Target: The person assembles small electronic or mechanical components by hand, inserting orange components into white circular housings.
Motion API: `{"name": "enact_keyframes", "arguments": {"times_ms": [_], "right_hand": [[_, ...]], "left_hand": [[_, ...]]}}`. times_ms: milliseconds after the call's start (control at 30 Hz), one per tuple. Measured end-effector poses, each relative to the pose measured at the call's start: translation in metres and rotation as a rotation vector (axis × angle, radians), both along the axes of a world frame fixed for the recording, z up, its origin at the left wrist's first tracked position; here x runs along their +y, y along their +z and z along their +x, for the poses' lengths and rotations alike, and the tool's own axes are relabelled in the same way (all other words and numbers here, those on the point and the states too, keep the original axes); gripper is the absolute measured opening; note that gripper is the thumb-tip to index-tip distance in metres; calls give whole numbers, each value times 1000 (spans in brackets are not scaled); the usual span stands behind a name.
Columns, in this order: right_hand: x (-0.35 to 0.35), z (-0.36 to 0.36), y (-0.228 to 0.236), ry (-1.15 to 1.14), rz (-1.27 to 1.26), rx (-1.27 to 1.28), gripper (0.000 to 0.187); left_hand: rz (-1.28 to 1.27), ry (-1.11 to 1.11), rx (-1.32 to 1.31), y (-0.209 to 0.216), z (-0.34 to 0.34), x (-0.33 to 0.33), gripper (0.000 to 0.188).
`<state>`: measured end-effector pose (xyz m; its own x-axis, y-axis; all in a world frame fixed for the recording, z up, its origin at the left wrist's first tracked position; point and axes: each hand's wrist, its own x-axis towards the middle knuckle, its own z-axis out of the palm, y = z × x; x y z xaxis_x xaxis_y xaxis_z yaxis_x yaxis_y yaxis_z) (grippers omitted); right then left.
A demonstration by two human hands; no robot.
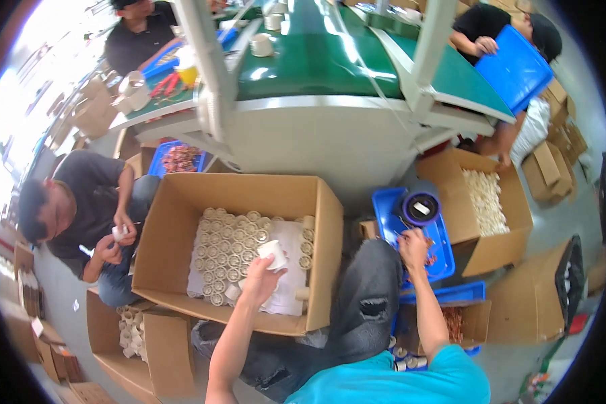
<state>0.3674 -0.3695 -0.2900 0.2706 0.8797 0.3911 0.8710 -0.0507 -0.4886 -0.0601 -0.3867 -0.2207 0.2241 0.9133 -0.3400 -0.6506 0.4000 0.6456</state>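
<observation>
My left hand [260, 279] grips a white plastic cup-shaped fitting [273, 254] over a large open cardboard box [232, 315]. Inside that box, many round cream fittings [225, 250] stand packed in rows on a white sheet [281, 301], with some lying on their sides. Over to the right, my right hand [413, 248] is above a blue plastic tray [384, 202], its fingers drawn together. Whatever they pinch is too small to make out. Beside those fingers sits a round dark container with a purple rim [421, 208], and small copper-coloured pieces lie in the tray.
A co-worker [81, 215] sits at the left handling a white fitting. Another box of fittings [133, 333] stands lower left. At right is a carton of cream parts [485, 202]. Ahead rises a green conveyor table [306, 74]; one person [542, 37] there holds a blue tray [515, 69].
</observation>
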Motion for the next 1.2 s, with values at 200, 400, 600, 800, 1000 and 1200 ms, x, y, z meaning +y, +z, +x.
{"name": "enact_keyframes", "arguments": {"times_ms": [200,400,600,800,1000,1200], "right_hand": [[-15,19,48,-280,402,395,21],[-6,19,93,-293,259,289,20],[16,-87,143,250,240,962,16],[49,-218,166,789,-510,1446,25],[91,-261,157,1099,-501,1234,23],[78,-250,128,940,-529,1160,21]], "left_hand": [[65,25,-58,13,12,-1,52],[127,-8,131,8,15,1,61],[378,-259,624,57,8,18,59],[683,-270,660,74,-15,38,80],[522,-200,425,73,-38,27,44],[506,-314,636,79,-62,29,44]]}}
